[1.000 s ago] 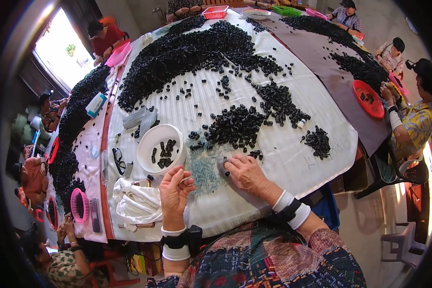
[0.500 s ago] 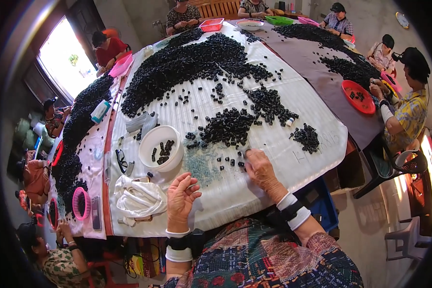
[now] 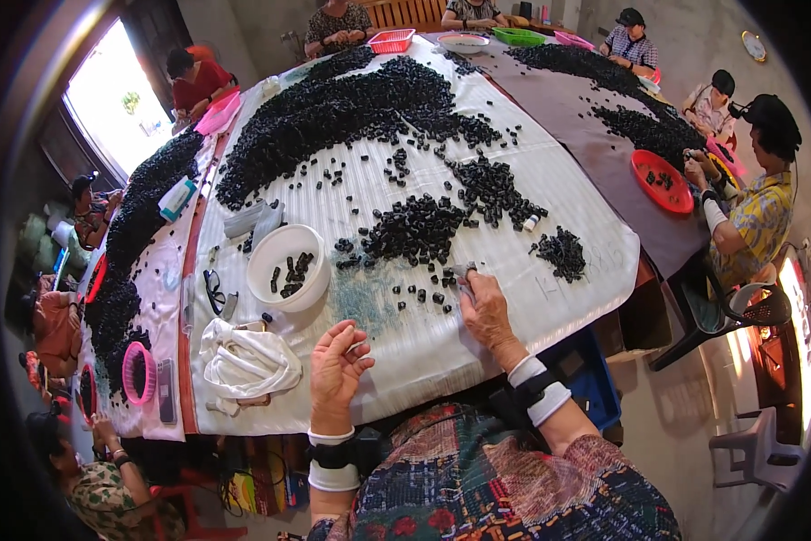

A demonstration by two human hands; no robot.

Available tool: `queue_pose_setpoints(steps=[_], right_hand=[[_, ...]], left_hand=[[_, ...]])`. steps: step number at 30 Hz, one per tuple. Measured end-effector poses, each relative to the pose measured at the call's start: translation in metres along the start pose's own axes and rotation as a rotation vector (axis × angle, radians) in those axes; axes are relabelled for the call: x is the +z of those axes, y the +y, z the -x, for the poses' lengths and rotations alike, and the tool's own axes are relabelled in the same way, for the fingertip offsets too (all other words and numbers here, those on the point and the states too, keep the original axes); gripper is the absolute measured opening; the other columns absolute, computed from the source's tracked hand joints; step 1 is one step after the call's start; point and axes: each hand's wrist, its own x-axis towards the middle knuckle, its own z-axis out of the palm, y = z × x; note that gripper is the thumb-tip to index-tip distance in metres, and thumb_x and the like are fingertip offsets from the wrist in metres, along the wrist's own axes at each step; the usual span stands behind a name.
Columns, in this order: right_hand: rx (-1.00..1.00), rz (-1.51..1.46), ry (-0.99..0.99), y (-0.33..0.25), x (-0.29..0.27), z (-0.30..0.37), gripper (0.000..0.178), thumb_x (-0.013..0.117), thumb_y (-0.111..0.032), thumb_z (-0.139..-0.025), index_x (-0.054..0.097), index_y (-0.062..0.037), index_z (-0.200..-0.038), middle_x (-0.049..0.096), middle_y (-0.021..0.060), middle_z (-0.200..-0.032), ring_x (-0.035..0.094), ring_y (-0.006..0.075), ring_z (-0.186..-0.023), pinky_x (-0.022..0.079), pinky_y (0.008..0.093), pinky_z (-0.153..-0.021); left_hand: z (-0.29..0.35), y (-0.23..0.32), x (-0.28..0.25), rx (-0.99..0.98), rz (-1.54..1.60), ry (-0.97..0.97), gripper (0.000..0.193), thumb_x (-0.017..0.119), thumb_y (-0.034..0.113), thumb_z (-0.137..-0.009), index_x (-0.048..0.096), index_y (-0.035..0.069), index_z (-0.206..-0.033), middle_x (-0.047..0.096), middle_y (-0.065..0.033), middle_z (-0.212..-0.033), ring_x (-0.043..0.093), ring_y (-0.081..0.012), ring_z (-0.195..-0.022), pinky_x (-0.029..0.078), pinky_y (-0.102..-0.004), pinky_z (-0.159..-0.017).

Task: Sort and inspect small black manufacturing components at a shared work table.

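Observation:
My left hand [image 3: 340, 368] is raised over the near edge of the table, palm turned inward, thumb and curled fingers closed together. Anything between those fingertips is too small to make out. To its right, my right hand [image 3: 487, 311] reaches down to the tabletop with fingers pressed together beside several loose black pieces [image 3: 422, 295]. Something greyish shows at its fingertips, its kind unclear. Just beyond lies a pile of small black cylindrical pieces [image 3: 414, 230]. A white bowl [image 3: 315, 290] with some joined black pieces inside stands left of the pile.
A white cloth [image 3: 248, 361] and eyeglasses [image 3: 214, 290] lie left of the bowl. A small separate heap [image 3: 561, 254] sits at right, a large mound [image 3: 333, 122] at the far side. Co-workers sit around; one at right has a red tray [image 3: 663, 180].
The whole view has shifted slightly. My right hand has moved a little away from me along the pile's near side. My left hand stays nearly in place, still closed.

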Motion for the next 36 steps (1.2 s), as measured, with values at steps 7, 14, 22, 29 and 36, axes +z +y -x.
queue_pose_setpoints(steps=[7, 14, 22, 29, 36], right_hand=[[-0.214, -0.003, 0.000, -0.010, -0.006, 0.001, 0.026, 0.058, -0.002, -0.070, 0.058, -0.0001, -0.096, 0.060, 0.0138, -0.086, 0.054, 0.0315, -0.089, 0.044, 0.0396, -0.079], [-0.171, 0.056, -0.101, -0.012, -0.007, -0.002, 0.029, 0.061, -0.004, -0.069, 0.059, -0.0018, -0.098, 0.060, 0.0123, -0.086, 0.055, 0.0297, -0.088, 0.043, 0.0393, -0.076], [-0.316, 0.008, -0.231, -0.059, 0.018, -0.022, 0.035, 0.061, -0.005, -0.069, 0.056, -0.0038, -0.104, 0.058, 0.0107, -0.097, 0.052, 0.0295, -0.097, 0.042, 0.0394, -0.081], [-0.306, 0.149, -0.382, -0.052, 0.044, -0.035, 0.034, 0.061, -0.010, -0.072, 0.056, -0.0065, -0.105, 0.059, 0.0073, -0.096, 0.053, 0.0247, -0.099, 0.039, 0.0360, -0.082], [-0.156, -0.003, -0.264, -0.031, 0.017, -0.032, 0.023, 0.060, -0.003, -0.073, 0.059, -0.0045, -0.096, 0.061, 0.0077, -0.087, 0.056, 0.0255, -0.089, 0.040, 0.0369, -0.076]], left_hand=[[-0.012, -0.006, 0.002, -0.053, -0.016, 0.019, 0.018, 0.058, 0.012, -0.088, 0.057, 0.006, -0.104, 0.064, -0.0071, -0.083, 0.064, -0.0156, -0.066, 0.055, -0.0301, -0.052], [-0.030, -0.013, 0.000, -0.132, -0.005, 0.030, 0.016, 0.057, 0.011, -0.089, 0.056, 0.006, -0.103, 0.064, -0.0078, -0.082, 0.064, -0.0156, -0.066, 0.056, -0.0295, -0.053], [-0.041, -0.009, 0.001, -0.162, 0.007, 0.004, 0.017, 0.058, 0.011, -0.088, 0.056, 0.002, -0.102, 0.063, -0.0098, -0.083, 0.063, -0.0154, -0.066, 0.055, -0.0269, -0.053], [-0.042, -0.007, 0.005, -0.185, 0.037, -0.075, 0.019, 0.058, 0.010, -0.088, 0.055, 0.002, -0.105, 0.063, -0.0104, -0.085, 0.063, -0.0154, -0.069, 0.055, -0.0265, -0.056], [-0.042, -0.007, 0.003, -0.205, 0.021, -0.087, 0.019, 0.057, 0.011, -0.089, 0.055, 0.002, -0.105, 0.063, -0.0114, -0.088, 0.063, -0.0156, -0.071, 0.055, -0.0265, -0.057]])
